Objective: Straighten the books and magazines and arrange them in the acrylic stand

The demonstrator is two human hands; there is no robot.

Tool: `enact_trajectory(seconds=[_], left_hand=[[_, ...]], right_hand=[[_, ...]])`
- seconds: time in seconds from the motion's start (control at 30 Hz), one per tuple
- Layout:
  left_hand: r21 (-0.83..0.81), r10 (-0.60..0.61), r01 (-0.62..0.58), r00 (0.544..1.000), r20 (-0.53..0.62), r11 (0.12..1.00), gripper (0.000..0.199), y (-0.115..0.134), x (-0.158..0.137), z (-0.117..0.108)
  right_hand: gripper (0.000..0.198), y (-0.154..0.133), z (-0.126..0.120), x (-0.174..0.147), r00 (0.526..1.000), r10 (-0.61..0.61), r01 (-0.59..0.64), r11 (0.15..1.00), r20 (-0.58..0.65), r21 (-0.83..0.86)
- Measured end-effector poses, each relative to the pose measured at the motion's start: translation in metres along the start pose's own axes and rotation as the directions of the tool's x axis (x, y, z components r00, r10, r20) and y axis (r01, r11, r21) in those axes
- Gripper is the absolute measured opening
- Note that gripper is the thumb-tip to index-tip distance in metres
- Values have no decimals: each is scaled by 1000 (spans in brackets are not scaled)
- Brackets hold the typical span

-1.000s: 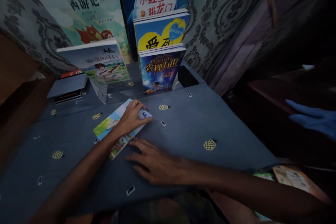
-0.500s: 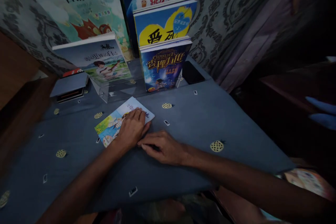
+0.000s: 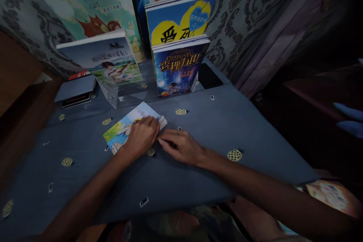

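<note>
Our nearer left hand [image 3: 144,132] rests curled over the thin, pale-blue, picture-covered paperback [image 3: 129,121], its long axis slanting lower-left to upper-right on the blue, pineapple-printed worktop [image 3: 212,128]. Our right hand [image 3: 181,146] sits just right, fingertips bunched; whether either grip pinches pages, we cannot tell.

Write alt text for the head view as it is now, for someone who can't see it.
A person's left hand rests on a booklet with a colourful cover, the right hand close beside the left. The booklet lies on a patterned blue-grey cloth; behind it stand several books, with a flat black slab at their right.
</note>
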State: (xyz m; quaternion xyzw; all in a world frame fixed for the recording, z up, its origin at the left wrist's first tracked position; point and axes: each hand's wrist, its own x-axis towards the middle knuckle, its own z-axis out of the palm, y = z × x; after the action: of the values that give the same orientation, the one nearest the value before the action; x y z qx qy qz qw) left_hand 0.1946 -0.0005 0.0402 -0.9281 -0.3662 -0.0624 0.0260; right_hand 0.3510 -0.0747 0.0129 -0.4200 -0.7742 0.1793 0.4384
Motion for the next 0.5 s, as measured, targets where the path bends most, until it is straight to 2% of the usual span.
enact_trajectory(seconds=[0.27,0.37,0.5], left_hand=[[12,11,-11,1000,16,1000,24,1,-3,1],[47,20,-22,999,31,999,24,3,-5,1],[22,26,-26,1000,17,999,23,1,-6,3]], right_hand=[[22,5,-3,2,993,80,-84,996,-87,-39],[22,10,-6,4,988,98,-113,985,-120,-132],[25,17,-6,5,988,154,-151,937,-13,-314]])
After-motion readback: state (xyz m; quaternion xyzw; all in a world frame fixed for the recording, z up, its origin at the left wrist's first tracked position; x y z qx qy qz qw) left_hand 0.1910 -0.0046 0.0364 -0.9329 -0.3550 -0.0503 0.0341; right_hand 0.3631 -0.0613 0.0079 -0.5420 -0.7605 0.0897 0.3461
